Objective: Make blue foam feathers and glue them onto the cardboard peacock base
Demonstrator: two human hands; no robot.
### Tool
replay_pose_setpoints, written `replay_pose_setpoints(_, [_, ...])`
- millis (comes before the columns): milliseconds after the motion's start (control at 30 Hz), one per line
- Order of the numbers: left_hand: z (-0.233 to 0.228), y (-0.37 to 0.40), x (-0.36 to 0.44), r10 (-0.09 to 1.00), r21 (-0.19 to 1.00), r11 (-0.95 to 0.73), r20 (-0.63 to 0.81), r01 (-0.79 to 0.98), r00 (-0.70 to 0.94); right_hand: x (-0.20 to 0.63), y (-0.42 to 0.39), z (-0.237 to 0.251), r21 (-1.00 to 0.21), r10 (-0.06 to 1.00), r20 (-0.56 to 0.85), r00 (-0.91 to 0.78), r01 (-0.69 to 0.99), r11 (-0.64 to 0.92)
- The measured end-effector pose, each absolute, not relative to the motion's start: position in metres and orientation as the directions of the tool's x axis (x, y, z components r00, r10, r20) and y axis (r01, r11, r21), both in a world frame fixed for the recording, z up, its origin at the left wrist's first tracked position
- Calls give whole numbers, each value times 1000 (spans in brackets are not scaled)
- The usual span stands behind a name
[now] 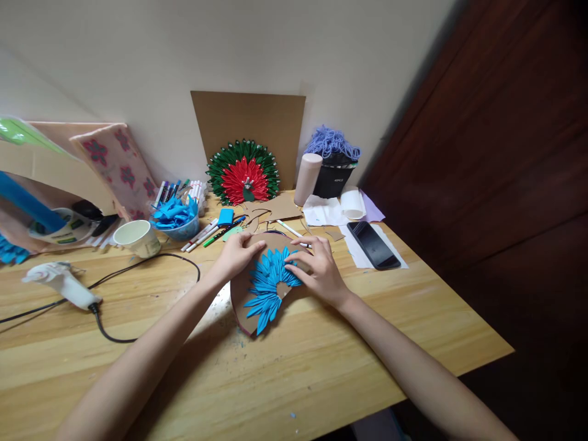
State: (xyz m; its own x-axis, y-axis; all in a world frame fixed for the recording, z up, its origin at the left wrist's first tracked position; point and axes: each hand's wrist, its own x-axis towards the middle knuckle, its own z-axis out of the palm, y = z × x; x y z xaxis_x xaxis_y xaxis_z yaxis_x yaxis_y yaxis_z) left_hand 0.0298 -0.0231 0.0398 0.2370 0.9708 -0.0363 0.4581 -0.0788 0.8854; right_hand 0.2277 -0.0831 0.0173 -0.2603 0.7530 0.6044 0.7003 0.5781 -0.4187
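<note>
A rounded brown cardboard piece (239, 283) with a dark rim lies on the table before me. Layered blue folded petals (264, 285) fan around a bare spot on it, leaving a gap at the lower right. My left hand (239, 254) is closed on the upper left edge of the cardboard, thumb on top. Over the right end of the petal fan, my right hand (316, 269) has its thumb and a fingertip close together at a blue petal, the other fingers curled above. The hand covers the cardboard's right side.
Behind stand a red and green petal peacock (245, 177), a blue petal bowl (177, 226), a paper cup (136, 239) and markers (199, 236). Left lies a corded white glue gun (64, 283). Right are a phone (374, 245) and a pink cylinder (307, 179).
</note>
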Motion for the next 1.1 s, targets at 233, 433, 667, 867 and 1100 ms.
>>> replay_pose_setpoints(233, [43, -24, 30, 960, 884, -125, -6, 450, 278, 225, -81, 13, -343, 728, 598, -336, 713, 611])
replay_pose_setpoints(433, [40, -23, 29, 965, 860, -132, -1, 492, 262, 223, -81, 14, -349, 750, 547, -373, 712, 609])
replay_pose_setpoints(667, [39, -22, 28, 965, 885, -85, -41, 458, 258, 226, -80, 15, -558, 820, 507, -267, 623, 548])
replay_pose_setpoints(867, [38, -22, 27, 957, 920, -27, -89, 392, 275, 237, -66, 5, -866, 916, 384, 114, 388, 314])
replay_pose_setpoints(1100, [39, -21, 29, 959, 959, 54, -127, 277, 252, 246, -58, 5, -997, 990, -47, -135, 71, -38])
